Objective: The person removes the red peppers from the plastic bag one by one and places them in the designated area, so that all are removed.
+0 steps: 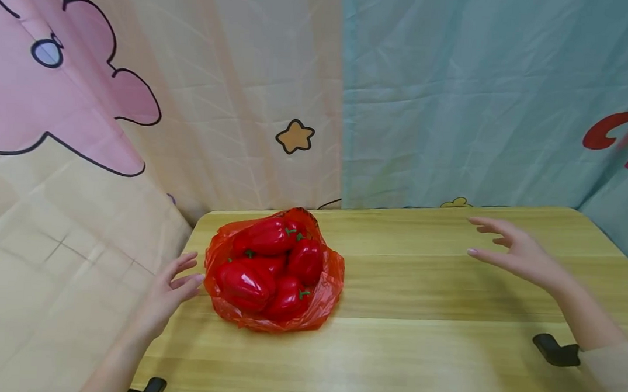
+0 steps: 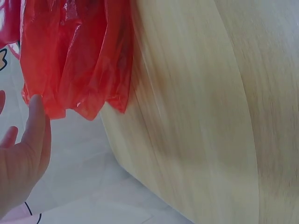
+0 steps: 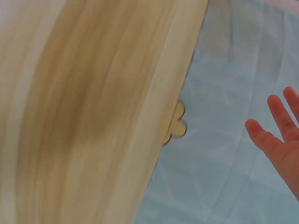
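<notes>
Several glossy red bell peppers (image 1: 247, 284) with green stems lie in an opened, crumpled red plastic bag (image 1: 331, 290) on the left part of the wooden table. Just left of the bag is my left hand (image 1: 169, 292), its fingers loosely bent and nothing held. In the left wrist view, the left hand (image 2: 25, 154) is beside the lower edge of the red bag (image 2: 77, 60); whether a fingertip touches the plastic I cannot tell. My right hand (image 1: 517, 251) hovers over the table's right side, thumb and fingers spread apart, holding nothing. The right wrist view shows its fingers (image 3: 280, 116) extended.
The wooden table (image 1: 402, 352) has rounded far corners. Behind it hangs a printed curtain (image 1: 455, 97), beige and blue-green, with a star and a pink cartoon figure; cloth also hangs along the left. Black wrist mounts (image 1: 556, 350) show near both forearms.
</notes>
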Motion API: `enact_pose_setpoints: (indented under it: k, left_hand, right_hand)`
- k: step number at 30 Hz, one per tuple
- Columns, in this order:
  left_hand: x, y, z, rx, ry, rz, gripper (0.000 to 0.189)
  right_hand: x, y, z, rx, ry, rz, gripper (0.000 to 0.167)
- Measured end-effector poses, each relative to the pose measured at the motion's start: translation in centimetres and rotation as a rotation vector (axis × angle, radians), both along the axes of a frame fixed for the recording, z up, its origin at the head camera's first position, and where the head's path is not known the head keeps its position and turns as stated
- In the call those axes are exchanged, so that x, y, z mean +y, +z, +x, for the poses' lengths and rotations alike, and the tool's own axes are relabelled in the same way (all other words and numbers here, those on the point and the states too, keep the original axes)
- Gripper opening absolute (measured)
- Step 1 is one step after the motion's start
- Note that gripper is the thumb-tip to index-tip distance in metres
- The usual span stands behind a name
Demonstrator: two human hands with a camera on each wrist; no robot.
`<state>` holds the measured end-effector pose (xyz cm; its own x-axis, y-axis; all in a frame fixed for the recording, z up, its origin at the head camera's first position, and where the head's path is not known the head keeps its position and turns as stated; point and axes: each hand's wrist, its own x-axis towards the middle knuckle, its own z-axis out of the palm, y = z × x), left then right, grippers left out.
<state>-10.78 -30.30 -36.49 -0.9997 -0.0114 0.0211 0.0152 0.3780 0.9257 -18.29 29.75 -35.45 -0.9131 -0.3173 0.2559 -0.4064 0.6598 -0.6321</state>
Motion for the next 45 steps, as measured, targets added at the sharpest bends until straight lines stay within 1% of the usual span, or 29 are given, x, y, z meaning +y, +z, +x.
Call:
enact_pose_setpoints:
  k: [4, 7, 11, 16, 20, 23, 26, 30, 35, 45]
  left_hand:
    - [0.3, -0.4, -0.2, -0.024, 0.0, 0.043, 0.056]
    - [0.4, -0.6, -0.2, -0.04, 0.001, 0.066, 0.056]
    - [0.8, -0.8, -0.3, -0.051, 0.018, 0.096, 0.053]
    - [1.3, -0.9, -0.7, -0.027, 0.048, 0.132, 0.052]
    - [1.5, -0.9, -1.0, -0.001, 0.069, 0.155, 0.051]
    - [1.5, -0.8, -1.1, -0.005, 0.074, 0.154, 0.051]
    - [1.4, -0.8, -1.0, -0.032, 0.078, 0.139, 0.052]
    - [1.5, -0.9, -0.9, -0.056, 0.107, 0.127, 0.052]
    - [1.7, -1.0, -0.8, -0.058, 0.135, 0.122, 0.051]
    - [1.7, -1.3, -0.7, -0.072, 0.146, 0.122, 0.051]
  right_hand:
    - [-2.2, 0.5, -1.2, -0.02, 0.066, -0.03, 0.06]
    - [-4.0, 0.5, -2.0, -0.057, 0.099, -0.075, 0.058]
    - [-6.1, 0.3, -3.3, -0.092, 0.193, -0.126, 0.059]
    - [-8.9, 0.3, -4.7, -0.119, 0.279, -0.161, 0.059]
    - [-11.3, 0.5, -5.4, -0.138, 0.333, -0.175, 0.058]
    - [-13.1, 0.6, -5.7, -0.142, 0.366, -0.188, 0.056]
    - [-14.6, 0.6, -5.7, -0.146, 0.4, -0.201, 0.055]
    - [-16.5, 0.6, -5.6, -0.151, 0.442, -0.208, 0.055]
    - [-18.6, 0.6, -5.5, -0.142, 0.487, -0.205, 0.056]
    - [-22.4, 0.8, -5.0, -0.175, 0.569, -0.202, 0.056]
